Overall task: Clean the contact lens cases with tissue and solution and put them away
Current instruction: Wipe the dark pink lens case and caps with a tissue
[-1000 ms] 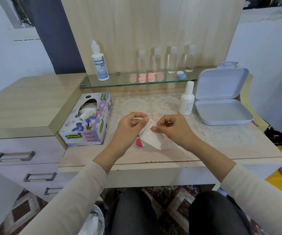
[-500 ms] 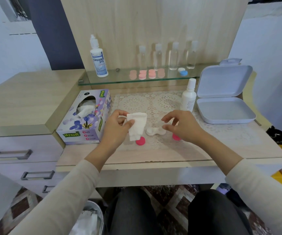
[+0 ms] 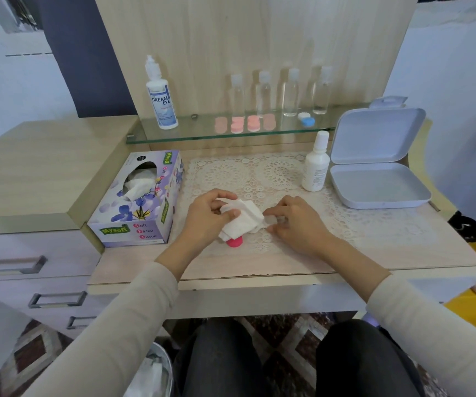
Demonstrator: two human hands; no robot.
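Note:
My left hand [image 3: 206, 217] grips a folded white tissue [image 3: 241, 222] and holds it against a clear contact lens case [image 3: 271, 220] on the lace mat. My right hand [image 3: 295, 220] pinches that case at its right end; most of the case is hidden under the tissue and fingers. One pink cap [image 3: 234, 242] lies on the mat just below the tissue. A small white solution bottle [image 3: 315, 164] stands at the mat's far right. Several pink lens cases [image 3: 244, 124] and a white-and-blue lens case [image 3: 305, 119] sit on the glass shelf.
A tissue box [image 3: 139, 202] sits left of the mat. An open grey storage box [image 3: 377, 173] lies at the right. On the glass shelf [image 3: 202, 133] stand a large solution bottle [image 3: 161, 96] and several clear bottles [image 3: 278, 93]. A bin [image 3: 151, 373] is under the desk.
My left hand brought the tissue right onto the lens case, which my right hand now pinches. The second pink cap seen beside my right hand is no longer in sight.

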